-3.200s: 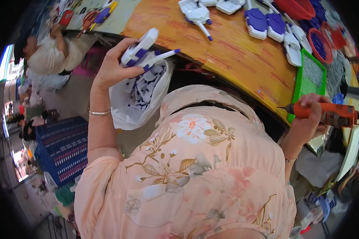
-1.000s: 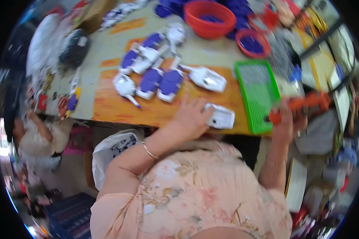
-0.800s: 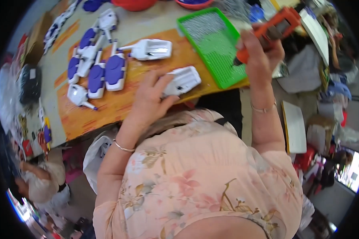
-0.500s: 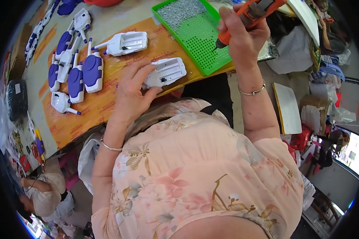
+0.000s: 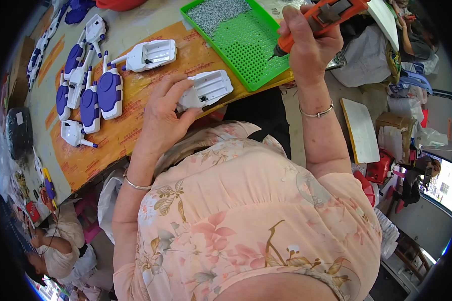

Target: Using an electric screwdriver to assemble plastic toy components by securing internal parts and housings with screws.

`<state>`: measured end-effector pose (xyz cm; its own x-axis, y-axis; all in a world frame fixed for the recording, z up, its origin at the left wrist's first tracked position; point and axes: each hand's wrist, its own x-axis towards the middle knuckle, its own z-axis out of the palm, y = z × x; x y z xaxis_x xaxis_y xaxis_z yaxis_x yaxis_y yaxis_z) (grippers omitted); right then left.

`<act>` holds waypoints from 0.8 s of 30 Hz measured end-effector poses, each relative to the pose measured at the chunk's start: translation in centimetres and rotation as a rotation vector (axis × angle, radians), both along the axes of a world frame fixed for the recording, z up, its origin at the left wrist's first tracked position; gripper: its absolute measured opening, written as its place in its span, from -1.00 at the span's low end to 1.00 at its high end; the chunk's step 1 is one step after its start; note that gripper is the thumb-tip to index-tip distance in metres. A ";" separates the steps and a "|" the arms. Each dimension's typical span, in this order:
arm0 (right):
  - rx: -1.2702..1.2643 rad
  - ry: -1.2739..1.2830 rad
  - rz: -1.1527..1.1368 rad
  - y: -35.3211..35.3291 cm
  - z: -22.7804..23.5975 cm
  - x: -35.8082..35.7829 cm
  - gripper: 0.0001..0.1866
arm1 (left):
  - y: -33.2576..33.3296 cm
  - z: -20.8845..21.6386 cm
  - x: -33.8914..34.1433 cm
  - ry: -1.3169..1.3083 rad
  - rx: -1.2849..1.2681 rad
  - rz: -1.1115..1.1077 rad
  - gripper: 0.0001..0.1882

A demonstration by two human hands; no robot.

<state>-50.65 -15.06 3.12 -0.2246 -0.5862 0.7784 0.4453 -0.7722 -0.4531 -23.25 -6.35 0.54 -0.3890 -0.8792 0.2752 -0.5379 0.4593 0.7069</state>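
Note:
My left hand (image 5: 161, 113) grips the near end of a white plastic housing (image 5: 212, 86) lying open side up by the table's front edge. Its fingers rest over the top and the thumb presses the near side. My right hand (image 5: 314, 52) is wrapped round an orange electric screwdriver (image 5: 331, 15). The driver's dark bit points down and left above a green perforated tray (image 5: 246, 59). Small silvery screws (image 5: 217, 16) are heaped in the tray's far part. Whether a screw sits on the bit is too small to tell.
Left of the held piece lies another open white housing (image 5: 153, 54). Several purple-and-white handled units (image 5: 110, 93) are grouped further left, beside a small white part (image 5: 74, 133). A red basin (image 5: 119, 4) stands at the far edge. Another person (image 5: 60, 246) sits at lower left.
The view has shifted slightly, so the table things sit a little further left. Both hands keep their holds, and the screwdriver stays over the tray.

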 end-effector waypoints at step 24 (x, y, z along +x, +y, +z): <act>0.445 0.284 -0.290 1.6 2.4 0.5 -0.76 | 0.6 0.0 0.2 0.027 0.047 0.054 -0.51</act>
<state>-50.15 -13.44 5.51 -0.2427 -0.8156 0.5252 0.0589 -0.5528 -0.8313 -23.10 -5.72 0.55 -0.3335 -0.9110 0.2425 -0.5419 0.3958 0.7415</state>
